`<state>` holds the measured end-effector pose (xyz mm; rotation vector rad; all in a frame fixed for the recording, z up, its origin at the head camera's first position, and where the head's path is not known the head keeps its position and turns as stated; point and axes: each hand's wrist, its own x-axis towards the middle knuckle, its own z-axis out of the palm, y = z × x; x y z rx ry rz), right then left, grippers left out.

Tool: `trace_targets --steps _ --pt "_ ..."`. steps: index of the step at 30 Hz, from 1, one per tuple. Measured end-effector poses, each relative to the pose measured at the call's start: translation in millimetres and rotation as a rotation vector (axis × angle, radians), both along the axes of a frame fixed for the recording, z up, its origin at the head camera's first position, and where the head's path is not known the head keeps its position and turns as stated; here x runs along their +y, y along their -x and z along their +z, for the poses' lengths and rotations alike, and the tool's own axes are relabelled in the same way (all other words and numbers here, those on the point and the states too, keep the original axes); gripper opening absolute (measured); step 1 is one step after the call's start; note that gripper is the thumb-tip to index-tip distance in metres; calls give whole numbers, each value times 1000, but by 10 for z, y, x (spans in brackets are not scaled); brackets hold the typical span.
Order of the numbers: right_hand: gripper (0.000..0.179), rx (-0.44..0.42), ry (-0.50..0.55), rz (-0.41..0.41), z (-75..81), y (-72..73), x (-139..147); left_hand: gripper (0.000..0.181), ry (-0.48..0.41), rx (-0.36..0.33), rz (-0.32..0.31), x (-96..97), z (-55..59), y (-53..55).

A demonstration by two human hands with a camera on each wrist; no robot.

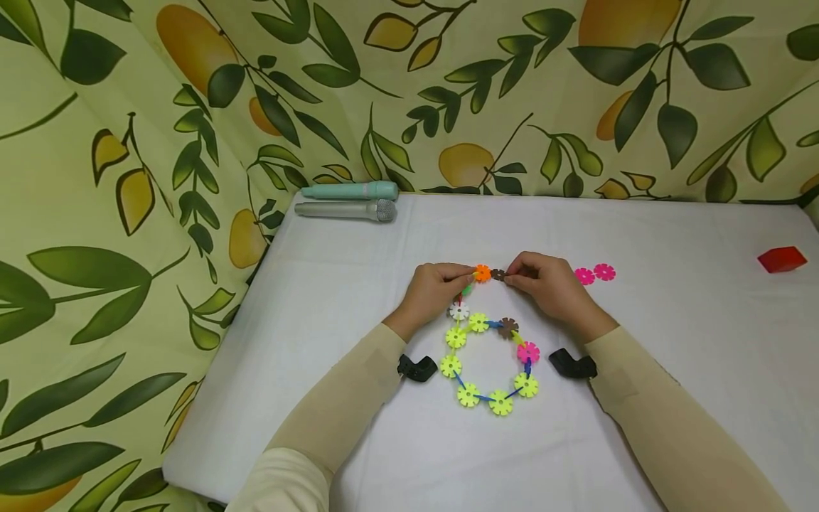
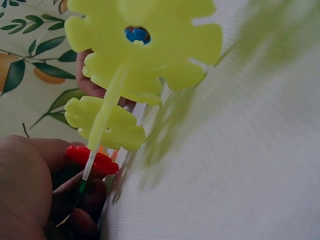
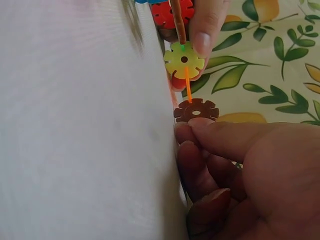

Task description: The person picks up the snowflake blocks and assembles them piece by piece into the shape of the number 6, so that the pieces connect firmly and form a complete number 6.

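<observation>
Notched plastic flower discs are linked into a ring of mostly yellow discs (image 1: 501,402), with a branch rising from its upper left through a white disc (image 1: 458,311). At the branch's far end my left hand (image 1: 438,290) pinches a small yellow disc (image 3: 176,64), joined to an orange disc (image 1: 483,273). The thumb and forefinger of my right hand (image 1: 552,284) pinch a brown disc (image 3: 196,110), slotted onto the orange one. A red disc (image 2: 93,160) shows beside the left fingers. Large yellow discs (image 2: 170,55) hide part of the left hand in its wrist view.
Two pink discs (image 1: 604,272) lie just right of my right hand. A red block (image 1: 782,259) sits at the far right of the white table (image 1: 672,235). Two microphones, one teal (image 1: 348,190) and one silver (image 1: 345,210), lie at the back left. Leaf-patterned cloth (image 1: 467,128) hangs behind.
</observation>
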<state>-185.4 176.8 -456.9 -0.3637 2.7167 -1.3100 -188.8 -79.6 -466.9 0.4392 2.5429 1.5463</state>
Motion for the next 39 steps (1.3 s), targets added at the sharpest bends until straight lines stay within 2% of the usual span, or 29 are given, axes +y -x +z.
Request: trace_targets --steps 4,13,23,30,39 --pt "4 0 11 11 0 6 5 23 27 27 -8 8 -3 9" --pt "5 26 14 25 -2 28 -10 22 8 1 11 6 -18 2" --pt "5 13 28 58 -6 112 54 21 7 -16 19 17 -7 -8" --pt "6 4 59 50 0 116 45 22 16 -20 24 35 16 -7" --pt "4 -27 92 41 -20 113 21 23 34 -90 30 33 29 -15"
